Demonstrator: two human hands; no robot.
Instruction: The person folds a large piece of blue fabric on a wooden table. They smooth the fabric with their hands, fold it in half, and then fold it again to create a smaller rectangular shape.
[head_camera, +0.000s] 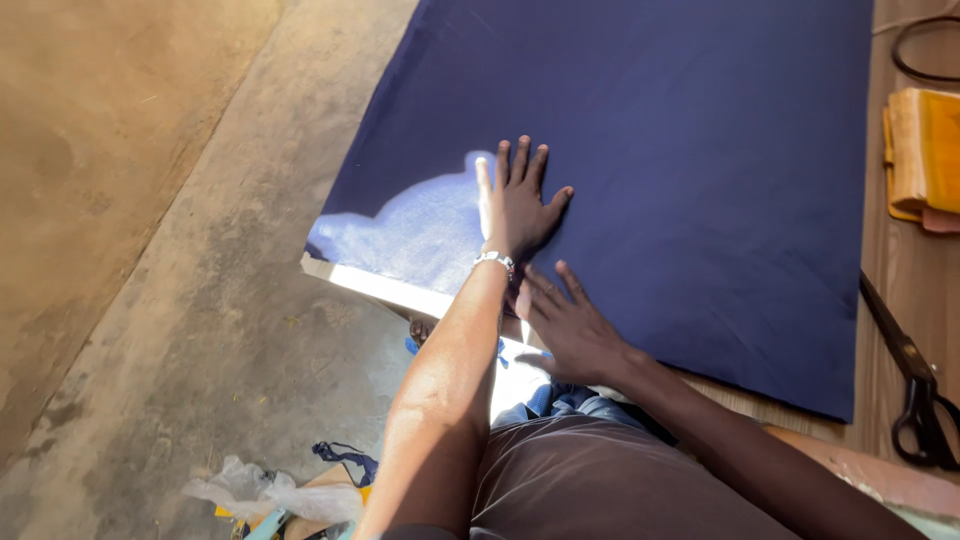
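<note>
Navy cloth (680, 170): one large dark blue sheet, spread flat over a wooden table (900, 290); near edge runs along the table's front, left edge overhangs toward the concrete floor (200, 300); a sunlit patch falls on its near left corner.

Left hand (520, 205): palm down on the cloth near that corner, fingers (520, 160) straight and slightly spread, thumb out to the right; nothing gripped, the cloth lies directly beneath palm and fingertips; a metal bracelet (495, 260) sits at the wrist.

Right hand (570, 325): at the cloth's near edge, just below the left hand's wrist; fingers extended toward the left and loosely parted, resting on the cloth (whether something small is pinched under them cannot be told); the cloth stretches away above and to the right of these fingers.

Scissors (915, 385): black-handled, lying on bare table right of the cloth, well apart from both hands.

Folded yellow-orange fabric (925, 150): at the table's right edge, beyond the cloth.

Plastic and paper scraps (270, 495): on the floor, lower left.
</note>
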